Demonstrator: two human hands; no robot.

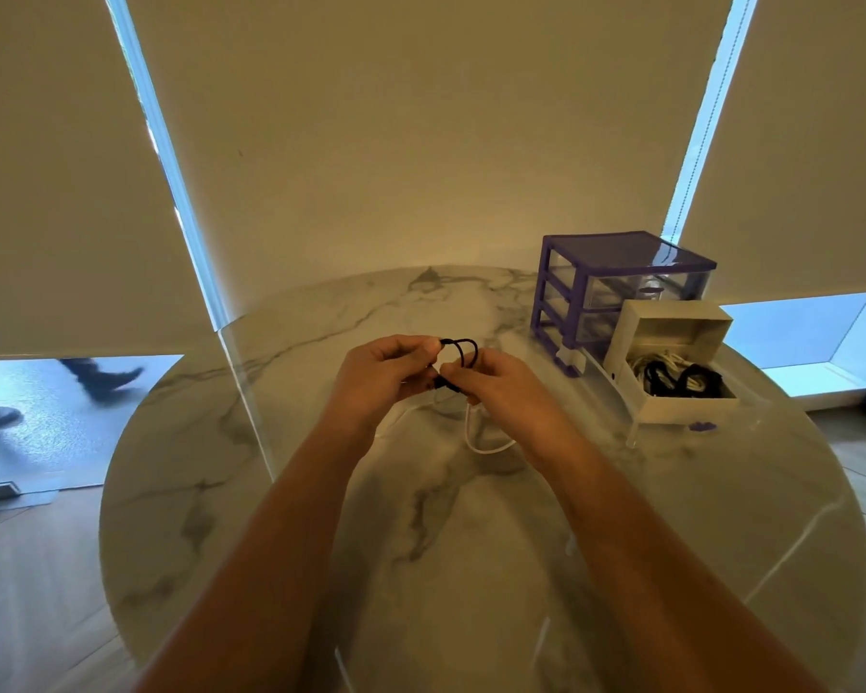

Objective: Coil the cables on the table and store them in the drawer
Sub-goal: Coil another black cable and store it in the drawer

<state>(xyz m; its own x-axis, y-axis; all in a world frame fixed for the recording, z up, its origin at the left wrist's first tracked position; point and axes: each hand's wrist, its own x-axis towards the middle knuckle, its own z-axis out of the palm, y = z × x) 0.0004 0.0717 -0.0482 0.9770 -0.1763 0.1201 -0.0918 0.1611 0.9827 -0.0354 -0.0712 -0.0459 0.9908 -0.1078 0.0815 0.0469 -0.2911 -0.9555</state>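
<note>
Black cable (463,353) pinched by my left hand (378,377), right hand (501,387); loops may spring open if pinch slackens; drawer (671,362) at 2 o'clock.

Round marble-patterned table (281,492) with grey veining, set on a wood-plank floor (31,592). Cream roller blinds (421,132) are drawn over the windows; blue daylight is admitted through narrow gaps (166,142) and below the hems.
</note>
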